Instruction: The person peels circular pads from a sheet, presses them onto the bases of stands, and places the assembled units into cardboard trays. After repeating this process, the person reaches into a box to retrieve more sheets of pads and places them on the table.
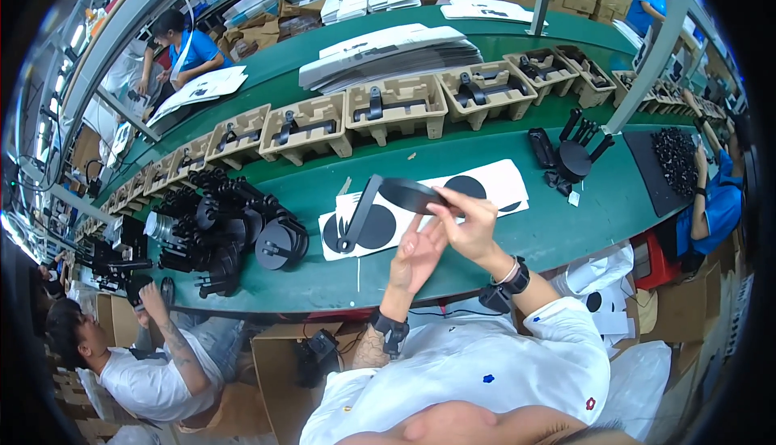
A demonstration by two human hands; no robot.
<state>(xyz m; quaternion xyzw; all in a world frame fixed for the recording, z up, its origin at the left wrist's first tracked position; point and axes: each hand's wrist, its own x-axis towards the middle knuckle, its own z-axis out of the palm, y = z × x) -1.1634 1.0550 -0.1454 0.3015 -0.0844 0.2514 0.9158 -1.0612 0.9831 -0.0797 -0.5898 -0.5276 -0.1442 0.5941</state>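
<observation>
Black stand (396, 194), up in the air over the middle of the green desk (323, 285), tilted, its round base toward the right and its flat arm slanting down to the left! The right hand (470, 225) has it, fingers clamped on the rim of that base. And here's the left hand (418, 257), just below, palm turned up, fingers loosely apart, tips right by the base; whether they touch it, I cannot tell. Both wrists wear dark straps (393, 334).

Directly underneath, a white sheet (508, 177) lies flat on the desk, with black discs (466, 188) showing on it, partly covered from view by the stand. Out to the left now, and what a heap: a pile of black stands (218, 231), tangled together, running toward the desk's near edge. Over on the right, close to the far edge, another black base (573, 160) sits with arms poking upward. Farther right, a dark mat (638, 166) carries a mound of small black parts (672, 156).

Along the far edge, a long row of brown trays (404, 126), black pieces inside them! Behind those, a stack of white sheets (388, 55). A co-worker in blue (715, 206) sits at the right end, and one in white (149, 384) is off the near left corner.
</observation>
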